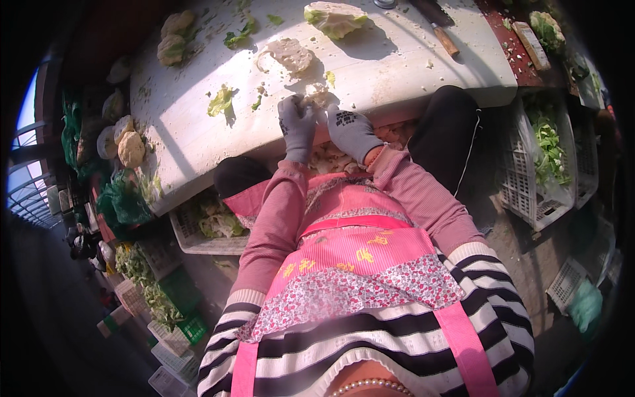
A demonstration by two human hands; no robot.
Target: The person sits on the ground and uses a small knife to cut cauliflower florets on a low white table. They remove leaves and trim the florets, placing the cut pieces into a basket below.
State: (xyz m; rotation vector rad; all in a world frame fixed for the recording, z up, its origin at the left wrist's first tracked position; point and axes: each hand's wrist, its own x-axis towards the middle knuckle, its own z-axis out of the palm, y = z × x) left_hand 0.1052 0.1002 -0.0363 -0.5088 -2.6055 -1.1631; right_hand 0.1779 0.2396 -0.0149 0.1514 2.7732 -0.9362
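Note:
At the near edge of the white board (258, 119), my left hand (296, 129) and my right hand (352, 130), both in grey gloves, grip a small cauliflower piece (318, 95) between them. My fingertips hide its lower side. A larger trimmed cauliflower chunk (290, 55) rests just beyond it. Farther back stands a cauliflower head with green leaves (336, 20). Loose leaf pieces (221, 101) lie to the left of my hands. Below them, between my knees, are many cut cauliflower florets (331, 159); their container is mostly hidden.
A knife with a wooden handle (445, 41) lies at the back right of the board. More cauliflowers (131, 149) sit along the left edge beside green netting (124, 198). A crate of trimmings (213, 245) stands below left, a crate with leafy greens (538, 218) at right.

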